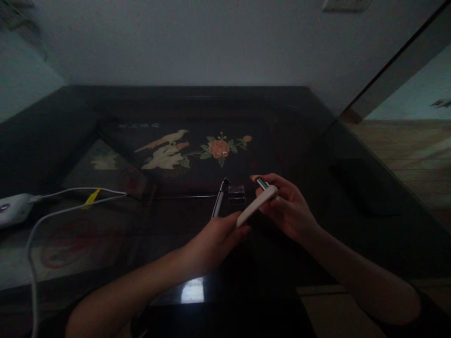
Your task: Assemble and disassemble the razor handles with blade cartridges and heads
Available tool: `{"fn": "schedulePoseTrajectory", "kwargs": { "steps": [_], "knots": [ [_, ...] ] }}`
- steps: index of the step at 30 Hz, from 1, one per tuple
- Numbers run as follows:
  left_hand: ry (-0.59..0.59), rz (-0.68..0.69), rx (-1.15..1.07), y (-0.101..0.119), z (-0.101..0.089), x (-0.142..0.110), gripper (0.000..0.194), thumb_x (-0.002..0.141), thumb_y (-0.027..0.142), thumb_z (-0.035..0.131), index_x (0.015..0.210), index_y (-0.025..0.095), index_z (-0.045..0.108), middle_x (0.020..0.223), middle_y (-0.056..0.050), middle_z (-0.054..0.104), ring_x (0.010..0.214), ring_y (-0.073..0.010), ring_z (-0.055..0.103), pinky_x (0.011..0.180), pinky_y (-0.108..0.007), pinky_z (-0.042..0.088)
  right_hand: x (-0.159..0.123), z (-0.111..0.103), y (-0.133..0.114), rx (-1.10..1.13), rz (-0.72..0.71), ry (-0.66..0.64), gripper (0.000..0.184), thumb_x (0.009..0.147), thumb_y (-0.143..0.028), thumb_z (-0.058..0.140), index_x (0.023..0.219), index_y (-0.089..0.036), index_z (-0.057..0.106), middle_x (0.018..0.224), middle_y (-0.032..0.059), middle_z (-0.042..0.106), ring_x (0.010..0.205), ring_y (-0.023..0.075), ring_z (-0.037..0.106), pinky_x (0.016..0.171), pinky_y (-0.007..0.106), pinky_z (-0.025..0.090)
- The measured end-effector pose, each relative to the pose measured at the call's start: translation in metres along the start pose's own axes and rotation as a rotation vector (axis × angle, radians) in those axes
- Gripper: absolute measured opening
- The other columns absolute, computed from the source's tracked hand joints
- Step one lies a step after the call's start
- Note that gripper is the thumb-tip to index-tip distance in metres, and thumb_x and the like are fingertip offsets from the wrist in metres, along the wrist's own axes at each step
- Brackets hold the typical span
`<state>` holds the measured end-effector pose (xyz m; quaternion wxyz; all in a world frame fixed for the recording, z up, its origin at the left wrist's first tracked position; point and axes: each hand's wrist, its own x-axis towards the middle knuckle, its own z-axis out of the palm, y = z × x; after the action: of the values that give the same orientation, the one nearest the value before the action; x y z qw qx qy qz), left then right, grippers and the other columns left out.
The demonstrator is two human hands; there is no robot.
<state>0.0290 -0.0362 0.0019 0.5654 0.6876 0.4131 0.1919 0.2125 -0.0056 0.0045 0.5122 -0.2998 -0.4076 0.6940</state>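
My left hand (pixel 214 239) is closed on the lower end of a long, slim white handle (pixel 255 206), which slants up to the right. My right hand (pixel 287 204) pinches a small dark piece with green and white stripes (pixel 262 183) between thumb and fingers. It is right at the handle's rounded upper end; whether the two touch I cannot tell. On the table beyond my left hand lies a slim white and black stick (pixel 219 199), its lower end hidden by the hand. Beside it sits a small clear plastic case (pixel 237 193).
The dark, glossy table (pixel 289 141) bears a bird-and-flower picture (pixel 218 149). At the left, a white device (pixel 16 209) has a white cable (pixel 66 213) with a yellow tag (pixel 92 198). A dark flat object (pixel 364 188) lies at the right. A wall rises behind.
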Motion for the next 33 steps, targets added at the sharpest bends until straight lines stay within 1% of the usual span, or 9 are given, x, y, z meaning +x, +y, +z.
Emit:
{"fn": "schedulePoseTrajectory", "kwargs": {
  "steps": [6, 8, 12, 14, 20, 22, 26, 28, 33],
  "knots": [
    [0.172, -0.019, -0.033, -0.003, -0.0025, 0.006, 0.023, 0.092, 0.034, 0.039, 0.085, 0.015, 0.052, 0.064, 0.004, 0.041, 0.056, -0.0089, 0.035, 0.047, -0.019, 0.029, 0.0004, -0.003, 0.0048, 0.023, -0.04, -0.03, 0.033, 0.063, -0.031, 0.084, 0.091, -0.025, 0.069, 0.062, -0.0071, 0.049, 0.046, 0.0044, 0.036, 0.04, 0.019, 0.029],
    [0.153, -0.019, -0.031, -0.0022, -0.0021, 0.0055, 0.023, 0.092, 0.034, 0.04, 0.084, 0.016, 0.052, 0.063, 0.004, 0.04, 0.055, -0.0088, 0.035, 0.047, -0.019, 0.029, 0.0006, -0.003, 0.0043, 0.013, -0.033, -0.024, 0.033, 0.063, -0.031, 0.084, 0.092, -0.024, 0.069, 0.062, -0.0069, 0.048, 0.046, 0.0045, 0.037, 0.041, 0.019, 0.029],
    [0.015, 0.003, -0.02, 0.0012, -0.0013, 0.0017, 0.024, 0.092, 0.034, 0.04, 0.079, 0.016, 0.05, 0.061, 0.006, 0.038, 0.055, -0.0082, 0.034, 0.048, -0.019, 0.028, 0.0, -0.0015, 0.0002, -0.007, 0.003, 0.001, 0.04, 0.062, -0.034, 0.085, 0.097, -0.023, 0.071, 0.065, -0.0054, 0.049, 0.048, 0.0049, 0.038, 0.04, 0.019, 0.028],
    [-0.01, 0.005, -0.008, 0.0014, -0.002, 0.0013, 0.023, 0.091, 0.033, 0.041, 0.077, 0.017, 0.048, 0.061, 0.006, 0.038, 0.054, -0.008, 0.034, 0.048, -0.019, 0.028, -0.0003, -0.001, -0.0005, 0.002, 0.005, 0.0, 0.04, 0.061, -0.034, 0.085, 0.098, -0.024, 0.072, 0.066, -0.005, 0.05, 0.048, 0.0048, 0.039, 0.04, 0.019, 0.028],
    [0.154, 0.0, -0.041, -0.0031, -0.0047, 0.0061, 0.023, 0.092, 0.035, 0.039, 0.079, 0.017, 0.046, 0.064, 0.006, 0.039, 0.055, -0.0084, 0.034, 0.049, -0.02, 0.029, -0.0001, -0.0022, 0.0037, 0.059, -0.034, -0.039, 0.031, 0.063, -0.028, 0.084, 0.091, -0.025, 0.071, 0.059, -0.0073, 0.048, 0.046, 0.0044, 0.036, 0.04, 0.019, 0.026],
    [0.143, 0.005, -0.028, -0.003, -0.0041, 0.0055, 0.022, 0.092, 0.034, 0.039, 0.078, 0.017, 0.046, 0.063, 0.006, 0.039, 0.055, -0.0084, 0.034, 0.049, -0.02, 0.029, -0.0001, -0.002, 0.0036, 0.049, -0.026, -0.035, 0.032, 0.063, -0.029, 0.084, 0.092, -0.024, 0.071, 0.06, -0.007, 0.048, 0.046, 0.0045, 0.036, 0.04, 0.019, 0.027],
    [0.023, 0.025, 0.017, -0.0014, -0.0015, 0.0017, 0.021, 0.092, 0.032, 0.041, 0.077, 0.017, 0.047, 0.062, 0.006, 0.038, 0.054, -0.0078, 0.034, 0.049, -0.02, 0.028, -0.0008, -0.0007, 0.0003, 0.012, 0.003, 0.0, 0.039, 0.061, -0.033, 0.085, 0.096, -0.023, 0.072, 0.063, -0.0059, 0.049, 0.048, 0.0049, 0.037, 0.04, 0.019, 0.028],
    [0.002, 0.019, 0.015, -0.0018, -0.001, 0.0011, 0.021, 0.092, 0.032, 0.042, 0.079, 0.017, 0.048, 0.062, 0.007, 0.038, 0.053, -0.0076, 0.033, 0.048, -0.019, 0.027, -0.0012, -0.0005, -0.0004, 0.008, 0.018, 0.001, 0.04, 0.061, -0.033, 0.085, 0.098, -0.023, 0.072, 0.063, -0.0057, 0.049, 0.048, 0.0049, 0.038, 0.04, 0.018, 0.029],
    [0.142, -0.005, -0.027, -0.0048, -0.0038, 0.0054, 0.025, 0.092, 0.036, 0.039, 0.081, 0.016, 0.049, 0.064, 0.006, 0.04, 0.056, -0.0087, 0.035, 0.049, -0.02, 0.029, -0.0001, -0.0024, 0.0053, 0.067, -0.03, -0.058, 0.033, 0.064, -0.031, 0.084, 0.094, -0.024, 0.072, 0.061, -0.0072, 0.049, 0.046, 0.0037, 0.037, 0.04, 0.016, 0.031]
  ]
}}
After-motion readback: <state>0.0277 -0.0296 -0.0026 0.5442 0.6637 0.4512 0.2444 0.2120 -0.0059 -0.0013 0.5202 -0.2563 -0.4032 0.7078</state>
